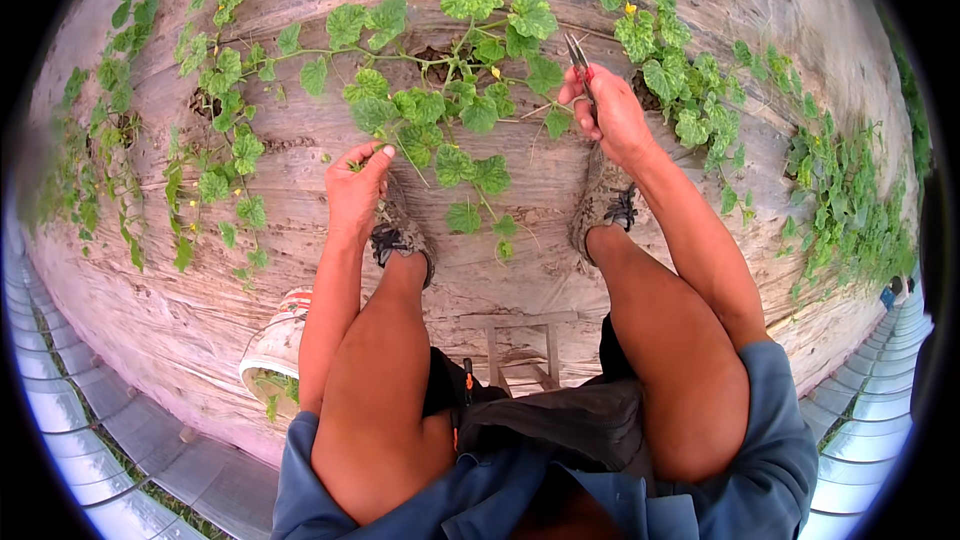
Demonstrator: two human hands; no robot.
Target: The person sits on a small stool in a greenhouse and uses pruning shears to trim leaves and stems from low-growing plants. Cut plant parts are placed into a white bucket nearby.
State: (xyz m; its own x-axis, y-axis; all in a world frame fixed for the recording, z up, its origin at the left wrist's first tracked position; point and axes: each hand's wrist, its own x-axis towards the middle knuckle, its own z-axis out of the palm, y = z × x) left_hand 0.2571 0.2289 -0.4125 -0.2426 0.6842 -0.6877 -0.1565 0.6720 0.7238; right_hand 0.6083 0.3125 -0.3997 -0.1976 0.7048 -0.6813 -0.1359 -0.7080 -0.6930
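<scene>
A leafy vine plant [457, 64] spreads over the ground sheet before me, rooted at a hole in the plastic. My left hand [358, 184] pinches a small green plant cutting [360, 163] between thumb and fingers, left of the vine's lower leaves. In my right hand [611, 109] is a pair of red-handled pruning snips [579, 58], blades pointing up and away from me. The snips are right of the vine's outer leaves, and nothing shows between the blades. Part of the handles is hidden by my fingers.
A white bucket [259, 371] with green leaves inside leans beside my left leg. Below me is a wooden stool frame [517, 322]. More vines grow at left [221, 82] and right [675, 75], some with yellow flowers. Plastic mulch sheet [510, 285] covers the ground under my shoes.
</scene>
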